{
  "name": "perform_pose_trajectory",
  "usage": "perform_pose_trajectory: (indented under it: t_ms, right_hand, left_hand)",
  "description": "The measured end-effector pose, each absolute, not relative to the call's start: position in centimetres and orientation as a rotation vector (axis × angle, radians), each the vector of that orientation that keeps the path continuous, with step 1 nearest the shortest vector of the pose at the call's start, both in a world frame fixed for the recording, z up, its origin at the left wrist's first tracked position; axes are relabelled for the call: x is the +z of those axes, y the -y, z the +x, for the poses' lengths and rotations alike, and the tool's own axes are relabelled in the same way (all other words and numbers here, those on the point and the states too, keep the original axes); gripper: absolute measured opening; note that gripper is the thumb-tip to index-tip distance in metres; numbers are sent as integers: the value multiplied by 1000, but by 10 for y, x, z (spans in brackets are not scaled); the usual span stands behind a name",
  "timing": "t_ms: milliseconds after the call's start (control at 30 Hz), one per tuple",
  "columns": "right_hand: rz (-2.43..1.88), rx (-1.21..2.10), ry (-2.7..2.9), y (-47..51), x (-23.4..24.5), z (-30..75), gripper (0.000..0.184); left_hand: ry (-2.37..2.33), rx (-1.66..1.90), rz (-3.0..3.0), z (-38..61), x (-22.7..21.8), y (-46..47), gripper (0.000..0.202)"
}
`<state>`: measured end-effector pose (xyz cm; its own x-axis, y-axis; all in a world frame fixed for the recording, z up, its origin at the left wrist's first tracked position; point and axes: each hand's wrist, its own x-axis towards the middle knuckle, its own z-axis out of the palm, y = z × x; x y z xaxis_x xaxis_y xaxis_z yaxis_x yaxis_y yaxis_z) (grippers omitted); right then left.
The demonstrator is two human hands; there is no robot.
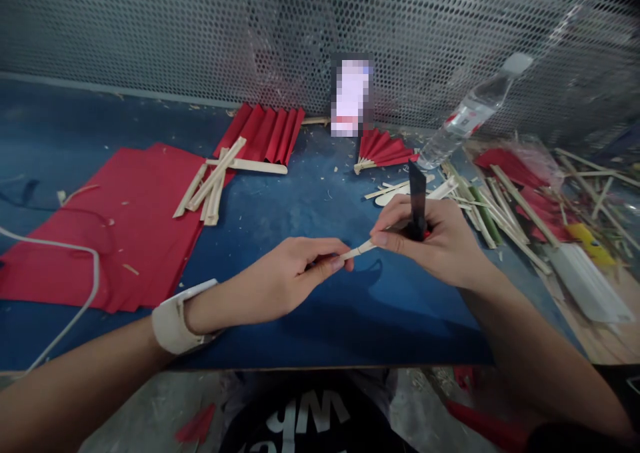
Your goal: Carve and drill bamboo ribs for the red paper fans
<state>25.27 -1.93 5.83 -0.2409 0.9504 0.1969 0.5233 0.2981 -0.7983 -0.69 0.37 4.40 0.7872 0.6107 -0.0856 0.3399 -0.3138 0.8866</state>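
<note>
Over the front of the blue table, my left hand (295, 273) pinches one end of a short pale bamboo strip (358, 250) between thumb and fingertips. The strip's other end meets the thumb and forefinger of my right hand (425, 239), which are closed on it. Also in my right hand is a dark knife (417, 196), its flat blade upright; the handle is mostly hidden by the fingers. Just beyond that hand lie several loose bamboo pieces (393, 191). A small folded red paper fan (383, 149) with pale sticks rests farther back.
Red paper sheets (145, 219) cover the left side, with bamboo sticks (215, 186) and pleated red paper (265, 133) by them. A phone (353, 96) and plastic bottle (470, 113) lean near the perforated metal panel (165, 39). Bamboo scraps (515, 213) clutter the right. A white cable (95, 273) crosses the left.
</note>
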Motion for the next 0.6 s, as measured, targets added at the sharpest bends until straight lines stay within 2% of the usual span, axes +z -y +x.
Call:
perform_pose_trajectory:
  t_ms: [167, 367, 467, 600]
  right_hand:
    - [-1309, 724, 1901, 16, 51, 251, 28]
    - [-1010, 67, 2046, 7, 21, 251, 8]
    - [-955, -111, 2076, 5, 13, 252, 14]
    - [-1110, -60, 2009, 10, 13, 245, 18]
  left_hand:
    - [-802, 446, 2354, -9, 28, -2, 32]
    - [-1011, 382, 2336, -7, 27, -8, 40]
    - [-997, 449, 2196, -7, 30, -17, 39]
    - [-1007, 477, 2070, -9, 25, -26, 26]
